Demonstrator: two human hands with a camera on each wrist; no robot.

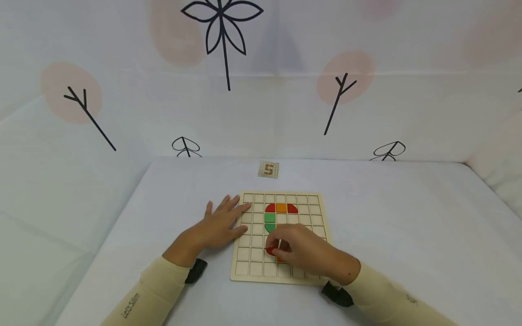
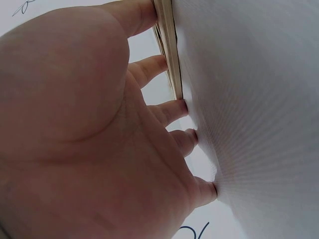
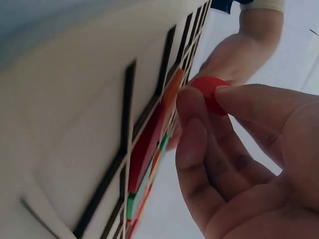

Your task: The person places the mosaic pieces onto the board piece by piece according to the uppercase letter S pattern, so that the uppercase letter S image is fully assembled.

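A pale wooden grid board (image 1: 256, 269) lies on the white table. My left hand (image 1: 216, 228) rests at its left side, fingers spread, thumb and some fingertips touching the edge. My right hand (image 1: 306, 251) pinches a small red rounded tile (image 3: 212, 93) between thumb and fingers, just off the board's surface. In the upper rows sit an orange square tile (image 1: 281, 208) with a red rounded tile on either side. Below the left one are a green square tile (image 1: 270, 218) and a green rounded tile (image 1: 269, 227). The right hand hides several cells; some orange shows beneath it.
Behind the board, a small pattern card (image 1: 268, 169) with an S-shaped figure lies on the white tabletop (image 1: 387, 217). A patterned white cloth (image 1: 277, 117) stands at the back. Dark wrist-worn devices (image 1: 337, 294) show below the sleeves.
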